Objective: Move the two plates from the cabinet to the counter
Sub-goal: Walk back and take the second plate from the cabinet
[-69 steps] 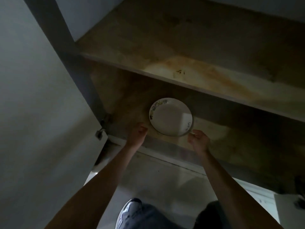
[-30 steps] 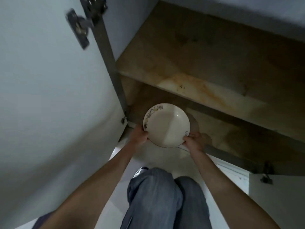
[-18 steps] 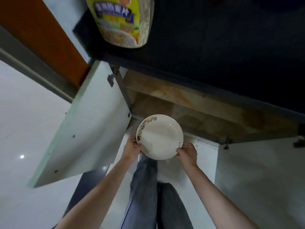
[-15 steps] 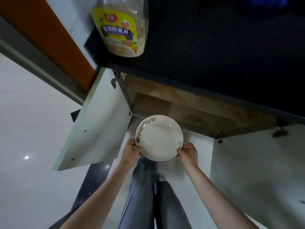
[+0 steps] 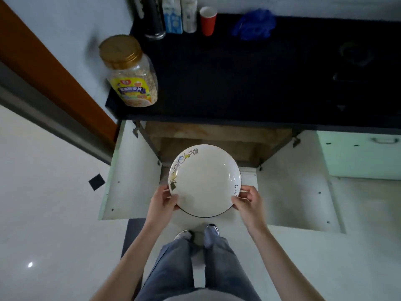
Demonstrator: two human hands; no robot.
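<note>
A white plate (image 5: 204, 181) with small cartoon drawings on its left rim is held level in the air, in front of the open cabinet (image 5: 217, 135) and below the black counter (image 5: 238, 79). My left hand (image 5: 161, 203) grips its lower left rim and my right hand (image 5: 247, 200) grips its lower right rim. A dark edge under the plate's near rim may be a second plate, but I cannot tell. The cabinet's visible shelves are bare wood.
A gold-lidded jar of oats (image 5: 130, 72) stands at the counter's left front corner. Bottles and a carton (image 5: 172, 15), a red cup (image 5: 208, 19) and a blue cloth (image 5: 253, 23) line the back. Both cabinet doors (image 5: 132, 174) hang open. A hob (image 5: 355, 61) lies right.
Both hands have taken the plate out of the cabinet and raised it. I have stood up, so the counter top has come into view.
</note>
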